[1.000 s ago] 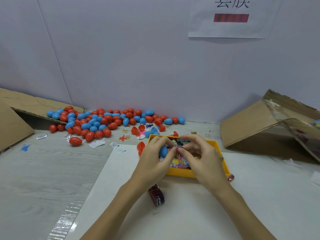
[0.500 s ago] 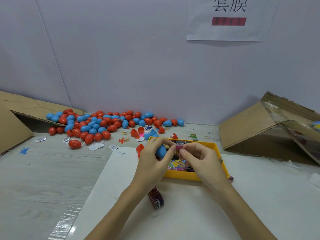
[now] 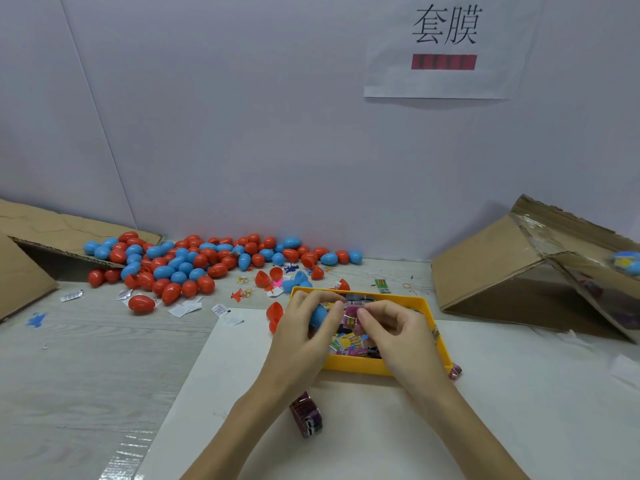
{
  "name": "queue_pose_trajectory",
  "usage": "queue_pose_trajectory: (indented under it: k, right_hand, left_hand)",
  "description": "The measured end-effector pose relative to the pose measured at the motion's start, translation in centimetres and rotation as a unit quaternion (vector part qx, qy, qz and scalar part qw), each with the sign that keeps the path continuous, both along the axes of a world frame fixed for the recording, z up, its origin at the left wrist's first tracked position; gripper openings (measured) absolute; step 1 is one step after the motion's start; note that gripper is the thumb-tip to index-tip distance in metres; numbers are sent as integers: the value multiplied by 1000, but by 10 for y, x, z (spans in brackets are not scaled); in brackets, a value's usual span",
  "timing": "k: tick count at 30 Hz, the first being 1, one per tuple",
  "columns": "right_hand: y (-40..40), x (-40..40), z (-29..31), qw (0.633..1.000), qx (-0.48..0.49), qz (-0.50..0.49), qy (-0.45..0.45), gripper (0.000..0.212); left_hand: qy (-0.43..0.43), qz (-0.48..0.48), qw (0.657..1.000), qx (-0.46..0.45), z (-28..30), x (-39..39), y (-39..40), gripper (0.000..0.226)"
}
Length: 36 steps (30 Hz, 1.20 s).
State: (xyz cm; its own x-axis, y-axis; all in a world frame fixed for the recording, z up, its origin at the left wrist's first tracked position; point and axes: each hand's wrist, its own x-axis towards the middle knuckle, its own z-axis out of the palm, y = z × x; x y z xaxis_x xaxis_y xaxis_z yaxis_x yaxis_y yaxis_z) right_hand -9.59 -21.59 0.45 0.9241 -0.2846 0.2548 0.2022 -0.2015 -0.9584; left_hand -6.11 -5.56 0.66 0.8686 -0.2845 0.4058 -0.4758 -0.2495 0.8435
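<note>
From the head camera, both hands meet over the far left corner of a yellow tray point(image 3: 440, 344) that sits on a white sheet point(image 3: 398, 438) on the bench point(image 3: 86, 368). The left hand point(image 3: 301, 341) has its fingers curled round a blue egg shell point(image 3: 318, 315), held just above the tray's left rim. The right hand point(image 3: 398, 336) pinches a pink packet point(image 3: 353, 312) between thumb and forefinger, right against the open side of the blue egg shell; whether the packet is partly inside it cannot be told. The other fingers of the right hand are curled in.

Inside the tray lie more bright packets point(image 3: 349, 342), yellow, green and pink. A dark packet point(image 3: 307, 415) lies on the white sheet beside the left wrist. Two red half shells point(image 3: 274, 311) lie just left of the tray. Further back, a pile of red and blue eggs point(image 3: 194, 261) spreads along the wall, with one red egg point(image 3: 141, 304) a little apart at the front. A cardboard box point(image 3: 20, 268) lies at the left and another cardboard box point(image 3: 502, 268) at the right. A paper sign point(image 3: 446, 74) hangs on the wall.
</note>
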Motion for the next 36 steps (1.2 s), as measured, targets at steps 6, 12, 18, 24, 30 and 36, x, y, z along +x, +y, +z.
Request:
queue_pose_trajectory:
  k: [6,12,18,24,30,36]
  right_hand:
    - [-7,4,-3,994,-80,-72,-10,15]
    - [-3,0,-2,991,-118,-55,-38,18]
    - [-1,-1,-1,988,-137,-61,-46,20]
    - [-2,-3,0,968,-224,-91,-66,11]
    - [0,1,-4,986,-143,-75,-44,4]
    - [-3,4,-3,999,18,-49,2,8]
  left_hand:
    - [66,-43,995,-54,4,0,2,41]
    - [45,-15,997,-68,1,1,0,20]
    - [72,-4,991,-115,1,3,1,23]
    - [79,-17,988,-135,4,3,3,26]
    - [98,-25,989,-112,1,4,2,24]
    - [106,-32,988,-111,1,4,2,23]
